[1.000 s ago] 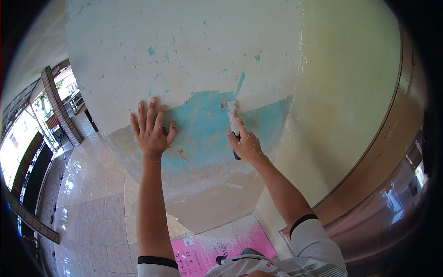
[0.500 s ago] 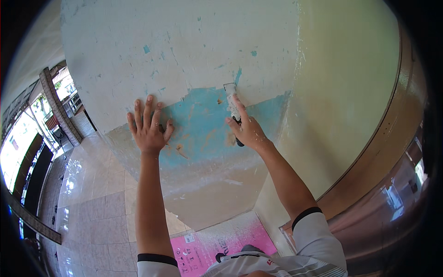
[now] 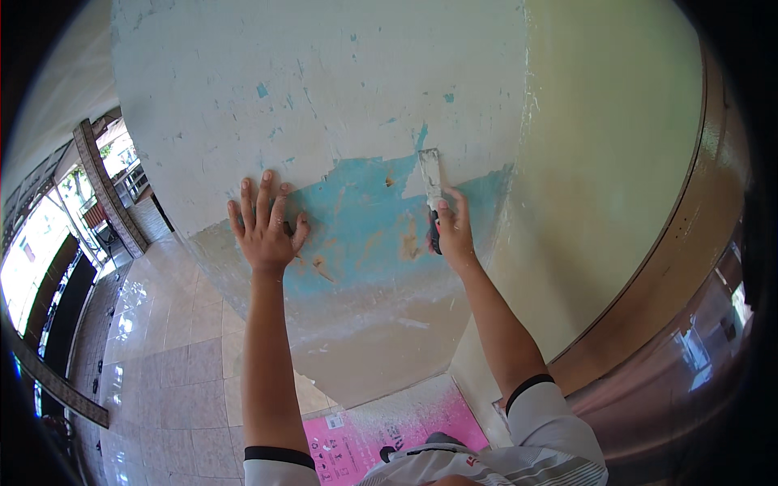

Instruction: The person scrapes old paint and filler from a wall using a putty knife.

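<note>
Scraper point(image 3: 430, 172), jutting up from the grasping right hand point(image 3: 456, 236), probably works best kept shallow; left hand point(image 3: 268, 241) rests, fingers spread, against the wall point(image 3: 348, 97).

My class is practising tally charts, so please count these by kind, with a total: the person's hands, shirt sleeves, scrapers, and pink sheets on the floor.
Left hand and right hand: 2
Left sleeve and right sleeve: 2
Scraper: 1
Pink sheet: 1
Total: 6
</note>
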`<state>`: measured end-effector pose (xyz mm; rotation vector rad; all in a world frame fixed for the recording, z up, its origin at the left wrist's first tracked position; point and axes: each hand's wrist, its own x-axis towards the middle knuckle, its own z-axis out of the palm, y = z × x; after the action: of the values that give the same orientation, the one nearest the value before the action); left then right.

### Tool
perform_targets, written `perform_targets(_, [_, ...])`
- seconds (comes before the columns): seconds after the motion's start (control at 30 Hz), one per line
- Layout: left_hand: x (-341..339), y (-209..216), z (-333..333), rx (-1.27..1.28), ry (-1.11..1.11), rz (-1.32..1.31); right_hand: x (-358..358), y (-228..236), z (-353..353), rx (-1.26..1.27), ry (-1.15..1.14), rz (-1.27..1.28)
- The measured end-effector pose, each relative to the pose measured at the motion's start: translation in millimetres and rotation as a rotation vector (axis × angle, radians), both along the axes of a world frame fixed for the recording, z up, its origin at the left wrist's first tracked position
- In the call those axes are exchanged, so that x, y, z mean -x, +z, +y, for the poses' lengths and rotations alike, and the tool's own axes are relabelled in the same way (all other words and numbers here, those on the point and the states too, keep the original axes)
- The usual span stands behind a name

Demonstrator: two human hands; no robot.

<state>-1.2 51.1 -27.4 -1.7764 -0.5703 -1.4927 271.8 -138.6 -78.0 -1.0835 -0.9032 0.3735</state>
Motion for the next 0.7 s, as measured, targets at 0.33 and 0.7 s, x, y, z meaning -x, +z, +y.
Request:
perform_targets(0.33, [3,0,0,-0.003,0.014,0.006,-11,-45,-1,-0.087,-0.325,-0.666])
perform_targets(0.7, [1,0,0,-0.020,0.003,0.015,-27,-34,5,0.049,-0.504,-0.813])
